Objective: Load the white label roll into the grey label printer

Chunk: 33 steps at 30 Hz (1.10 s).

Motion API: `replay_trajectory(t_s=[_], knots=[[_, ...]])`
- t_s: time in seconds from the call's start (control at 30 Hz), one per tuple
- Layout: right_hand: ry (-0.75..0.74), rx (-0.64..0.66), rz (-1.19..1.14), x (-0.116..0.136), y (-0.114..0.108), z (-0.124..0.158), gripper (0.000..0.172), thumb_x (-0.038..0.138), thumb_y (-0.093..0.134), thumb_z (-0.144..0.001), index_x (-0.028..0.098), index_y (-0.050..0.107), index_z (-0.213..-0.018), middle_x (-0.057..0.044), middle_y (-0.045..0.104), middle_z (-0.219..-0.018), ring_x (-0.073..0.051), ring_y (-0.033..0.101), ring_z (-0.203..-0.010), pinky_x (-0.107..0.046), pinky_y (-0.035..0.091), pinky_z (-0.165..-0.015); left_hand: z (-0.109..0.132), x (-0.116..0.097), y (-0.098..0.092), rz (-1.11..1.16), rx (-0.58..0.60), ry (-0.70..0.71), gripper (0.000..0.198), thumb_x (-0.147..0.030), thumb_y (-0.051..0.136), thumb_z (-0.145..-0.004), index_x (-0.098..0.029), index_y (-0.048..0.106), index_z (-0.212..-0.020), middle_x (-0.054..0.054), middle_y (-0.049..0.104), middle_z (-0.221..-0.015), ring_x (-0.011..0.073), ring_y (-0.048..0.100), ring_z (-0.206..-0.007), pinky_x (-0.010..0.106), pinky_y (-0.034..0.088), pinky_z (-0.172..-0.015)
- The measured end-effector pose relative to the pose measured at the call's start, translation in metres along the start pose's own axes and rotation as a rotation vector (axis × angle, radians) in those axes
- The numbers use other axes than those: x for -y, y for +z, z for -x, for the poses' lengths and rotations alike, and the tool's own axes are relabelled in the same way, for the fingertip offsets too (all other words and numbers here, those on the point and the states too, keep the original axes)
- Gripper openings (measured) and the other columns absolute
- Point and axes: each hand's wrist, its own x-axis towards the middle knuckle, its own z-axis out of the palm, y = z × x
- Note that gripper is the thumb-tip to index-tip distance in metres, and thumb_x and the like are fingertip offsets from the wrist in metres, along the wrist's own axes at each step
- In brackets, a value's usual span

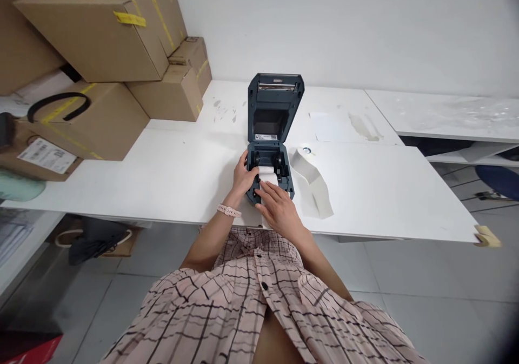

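A dark label printer (290,183) sits on the white table in front of me, its lid (275,104) tilted up and back. Inside the printer lies a white paper roll (266,170), and a paper strip from it runs toward the table's front edge. My left hand (243,177) grips the printer's left side, its thumb reaching in beside the roll. Laid over the strip at the printer's front, my right hand (279,208) has its fingers stretched out. They cover part of the strip and the front of the printer.
Right of the printer is another label roll (302,153) with a long unrolled strip (318,188). Cardboard boxes (101,39) are stacked at the left, against the wall. A yellowish corner guard (486,236) caps the table's front right corner. A sheet (328,126) lies farther back.
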Motion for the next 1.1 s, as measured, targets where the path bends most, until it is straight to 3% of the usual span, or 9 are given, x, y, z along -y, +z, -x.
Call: replay_trajectory(t_s=[0.3,0.67,0.77,0.83,0.9,0.93,1.0,1.1], knots=[[0.003,0.015,-0.031,-0.001,-0.002,0.002,0.043,0.040,0.048,-0.106,0.023,0.059,-0.145,-0.014,0.056,-0.156,-0.032,0.047,-0.150,-0.058,0.050,-0.118,0.001,0.000,0.000,0.022,0.000,-0.004,0.076,-0.019,0.068,-0.082,-0.025,0.046,-0.153,0.011,0.051,-0.160,0.0287,0.051,-0.146,0.044,0.041,-0.122],[0.019,0.030,-0.056,-0.001,0.000,0.004,0.045,0.041,0.051,-0.106,0.020,0.059,-0.145,-0.015,0.055,-0.157,-0.033,0.046,-0.151,-0.058,0.049,-0.119,0.005,-0.004,-0.002,0.014,0.020,-0.026,0.076,-0.024,0.070,-0.083,-0.026,0.044,-0.155,0.011,0.047,-0.163,0.0320,0.045,-0.151,0.047,0.041,-0.121],[0.016,0.077,-0.160,0.000,-0.015,0.006,0.044,0.041,0.054,-0.104,0.020,0.062,-0.142,-0.015,0.056,-0.156,-0.034,0.047,-0.151,-0.061,0.047,-0.119,0.004,-0.003,-0.002,0.022,0.015,-0.028,0.077,-0.025,0.071,-0.082,-0.024,0.044,-0.154,0.013,0.048,-0.162,0.0324,0.044,-0.151,0.046,0.041,-0.121],[-0.024,0.115,-0.316,-0.006,-0.036,-0.001,0.040,0.042,0.054,-0.105,0.030,0.062,-0.142,-0.008,0.064,-0.149,-0.030,0.057,-0.143,-0.059,0.052,-0.116,0.001,0.001,-0.001,0.036,0.018,-0.015,0.079,-0.026,0.073,-0.081,-0.024,0.045,-0.154,0.012,0.050,-0.161,0.0327,0.045,-0.150,0.047,0.040,-0.121],[-0.060,0.022,-0.435,-0.020,-0.064,-0.021,0.036,0.043,0.052,-0.106,0.039,0.062,-0.140,-0.001,0.071,-0.140,-0.024,0.065,-0.133,-0.054,0.055,-0.113,-0.002,0.004,-0.001,0.045,0.026,-0.004,0.080,-0.027,0.075,-0.079,-0.024,0.045,-0.154,0.012,0.053,-0.158,0.0334,0.048,-0.147,0.049,0.041,-0.120],[-0.052,-0.116,-0.428,-0.030,-0.077,-0.037,0.036,0.045,0.052,-0.106,0.041,0.061,-0.140,0.000,0.069,-0.142,-0.024,0.063,-0.135,-0.054,0.053,-0.115,-0.003,0.005,-0.001,0.046,0.032,-0.001,0.081,-0.027,0.076,-0.078,-0.025,0.045,-0.154,0.012,0.054,-0.157,0.0337,0.049,-0.146,0.049,0.042,-0.119],[0.007,-0.382,-0.329,-0.056,-0.100,-0.083,0.046,0.057,0.051,-0.103,0.037,0.058,-0.144,-0.004,0.063,-0.149,-0.028,0.052,-0.146,-0.059,0.043,-0.123,-0.003,0.005,-0.002,0.042,0.036,-0.013,0.083,-0.027,0.076,-0.078,-0.025,0.044,-0.155,0.012,0.054,-0.157,0.0339,0.050,-0.145,0.049,0.043,-0.118],[0.074,-0.481,-0.295,-0.097,-0.118,-0.171,0.065,0.074,0.040,-0.100,0.036,0.048,-0.152,-0.004,0.051,-0.160,-0.029,0.032,-0.159,-0.057,0.030,-0.129,-0.001,0.000,-0.003,0.041,0.040,-0.049,0.087,-0.027,0.076,-0.078,-0.025,0.041,-0.158,0.014,0.052,-0.159,0.0349,0.049,-0.147,0.049,0.045,-0.117]])
